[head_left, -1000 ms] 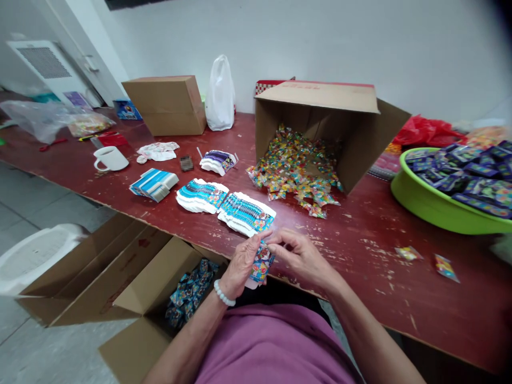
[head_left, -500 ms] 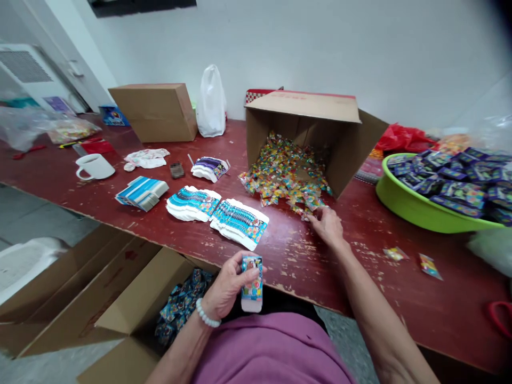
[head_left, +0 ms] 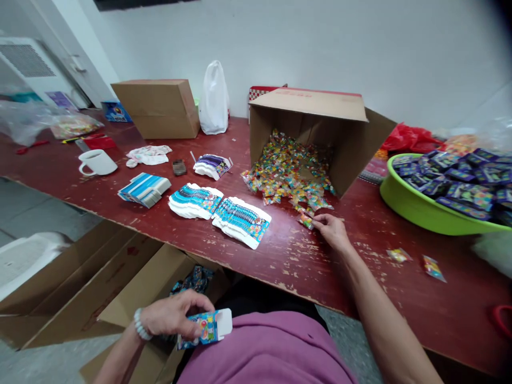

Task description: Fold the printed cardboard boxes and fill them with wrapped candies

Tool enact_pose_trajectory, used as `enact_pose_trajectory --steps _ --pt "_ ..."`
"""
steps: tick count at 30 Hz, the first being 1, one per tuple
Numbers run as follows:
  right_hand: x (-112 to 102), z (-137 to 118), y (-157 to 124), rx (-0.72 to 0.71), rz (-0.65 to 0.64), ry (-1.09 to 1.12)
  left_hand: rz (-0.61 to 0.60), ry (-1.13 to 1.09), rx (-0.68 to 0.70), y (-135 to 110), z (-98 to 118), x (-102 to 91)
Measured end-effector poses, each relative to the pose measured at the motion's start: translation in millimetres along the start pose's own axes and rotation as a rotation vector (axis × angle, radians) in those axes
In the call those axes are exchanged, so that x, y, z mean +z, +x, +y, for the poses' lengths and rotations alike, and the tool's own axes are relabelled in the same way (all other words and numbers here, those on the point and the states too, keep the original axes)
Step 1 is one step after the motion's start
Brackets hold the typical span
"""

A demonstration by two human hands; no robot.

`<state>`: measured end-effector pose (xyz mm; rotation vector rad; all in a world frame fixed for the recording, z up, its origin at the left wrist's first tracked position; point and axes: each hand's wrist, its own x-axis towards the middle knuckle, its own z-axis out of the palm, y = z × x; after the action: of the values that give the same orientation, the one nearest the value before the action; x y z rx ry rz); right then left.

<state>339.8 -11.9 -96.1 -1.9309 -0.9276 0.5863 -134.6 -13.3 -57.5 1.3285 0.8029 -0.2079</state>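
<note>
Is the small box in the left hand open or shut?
Open at one end: the small box has a white flap sticking out there. The other end, below the left hand, I cannot tell.

On the scuffed red table (head_left: 280, 269) I see a white mug (head_left: 100, 162), fanned blue cartons (head_left: 242, 220), candy packets (head_left: 278, 189) spread before an open cardboard box (head_left: 316, 108), and a green basin (head_left: 424, 214).

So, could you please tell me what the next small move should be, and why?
I would probably bring the small candy packet to the blue box, since the right hand seems to pinch the packet at the table, while the left hand holds the box with its white flap sticking out.
</note>
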Motion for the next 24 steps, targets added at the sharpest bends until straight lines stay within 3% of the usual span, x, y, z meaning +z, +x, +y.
enact_pose_trajectory --steps 3,7,11,14,18,24 --pt "2.8 -20.7 -16.9 0.009 -0.090 0.180 0.106 -0.161 0.112 -0.4 4.9 1.7" --pt "3.9 -64.1 -47.6 0.011 -0.239 0.335 0.281 -0.350 0.262 18.8 36.5 14.8" --pt "4.6 -102.5 -76.6 -0.057 -0.493 0.428 0.272 -0.397 0.364 51.3 71.7 35.9" --pt "7.2 -115.3 -93.5 -0.229 -0.636 0.333 0.204 -0.398 0.391 67.6 88.8 51.4" --pt "12.9 -120.7 -113.7 -0.551 -0.610 0.078 0.114 -0.374 0.370 72.6 100.2 65.1" --pt "12.7 -130.5 -128.3 -0.871 -0.443 -0.153 0.160 -0.382 0.408 71.2 102.7 67.5"
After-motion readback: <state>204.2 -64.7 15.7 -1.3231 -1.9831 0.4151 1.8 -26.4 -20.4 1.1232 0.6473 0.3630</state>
